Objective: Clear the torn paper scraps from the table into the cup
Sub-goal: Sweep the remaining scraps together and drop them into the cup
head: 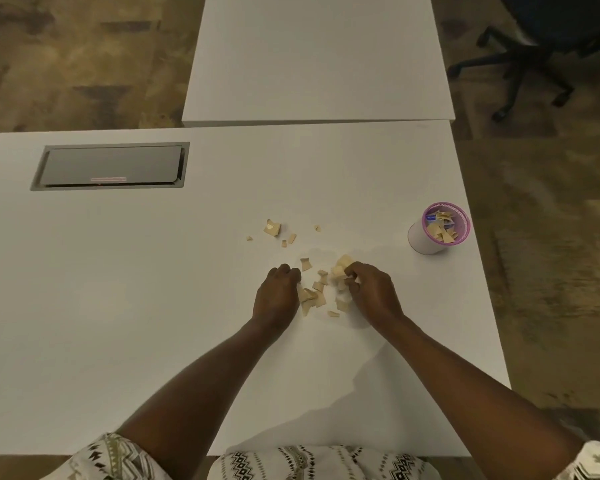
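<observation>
Several tan torn paper scraps (pixel 317 292) lie in a loose pile on the white table (pixel 153 306), between my two hands. More small scraps (pixel 272 227) lie scattered a little farther away. My left hand (pixel 278 296) rests curled on the table against the pile's left side, touching scraps. On the pile's right, my right hand (pixel 371 289) has its fingers closed on a bunch of scraps (pixel 340 270). A white cup with a pink rim (pixel 437 228) stands near the table's right edge, and it holds scraps and a blue bit.
A grey cable hatch (pixel 111 166) is set into the table at the far left. A second white table (pixel 317 60) adjoins the far edge. A black office chair (pixel 541 39) stands on the floor at the top right. The table's right edge runs just past the cup.
</observation>
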The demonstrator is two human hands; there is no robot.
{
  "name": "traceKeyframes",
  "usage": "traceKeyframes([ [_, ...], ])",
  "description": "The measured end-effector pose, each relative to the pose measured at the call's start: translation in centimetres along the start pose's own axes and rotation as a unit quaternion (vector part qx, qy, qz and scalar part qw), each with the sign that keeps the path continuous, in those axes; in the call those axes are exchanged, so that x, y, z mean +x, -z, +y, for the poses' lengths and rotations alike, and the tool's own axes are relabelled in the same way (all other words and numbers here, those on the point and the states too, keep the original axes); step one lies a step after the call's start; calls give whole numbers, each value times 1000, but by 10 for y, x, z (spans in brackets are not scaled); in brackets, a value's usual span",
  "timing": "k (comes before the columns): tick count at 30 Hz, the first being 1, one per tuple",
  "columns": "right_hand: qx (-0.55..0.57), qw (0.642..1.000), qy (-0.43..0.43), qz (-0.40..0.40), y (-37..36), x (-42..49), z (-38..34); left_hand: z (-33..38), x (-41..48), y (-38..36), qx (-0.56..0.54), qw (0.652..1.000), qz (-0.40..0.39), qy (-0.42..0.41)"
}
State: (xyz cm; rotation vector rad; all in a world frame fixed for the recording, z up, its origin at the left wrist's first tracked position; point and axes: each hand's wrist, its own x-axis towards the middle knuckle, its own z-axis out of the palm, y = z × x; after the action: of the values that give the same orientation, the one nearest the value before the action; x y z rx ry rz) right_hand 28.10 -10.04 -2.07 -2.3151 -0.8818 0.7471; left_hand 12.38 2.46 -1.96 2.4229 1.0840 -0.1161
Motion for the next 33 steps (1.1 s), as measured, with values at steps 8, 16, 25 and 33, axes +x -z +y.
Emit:
traceKeyframes([
  [8, 68, 997, -35, 0, 15, -4, 3, 21, 3, -2, -49, 998, 34, 10],
  [16, 45, 999, -20, -14, 31, -2, 11, 50, 13, 2, -102, 993, 53, 25],
  [25, 32, 999, -12, 37, 63, 2, 17, 90, 31, 1, -155, 984, 77, 42],
  [33, 78, 987, -26, 140, 123, 19, 28, 155, 63, 10, -207, 975, 84, 9],
])
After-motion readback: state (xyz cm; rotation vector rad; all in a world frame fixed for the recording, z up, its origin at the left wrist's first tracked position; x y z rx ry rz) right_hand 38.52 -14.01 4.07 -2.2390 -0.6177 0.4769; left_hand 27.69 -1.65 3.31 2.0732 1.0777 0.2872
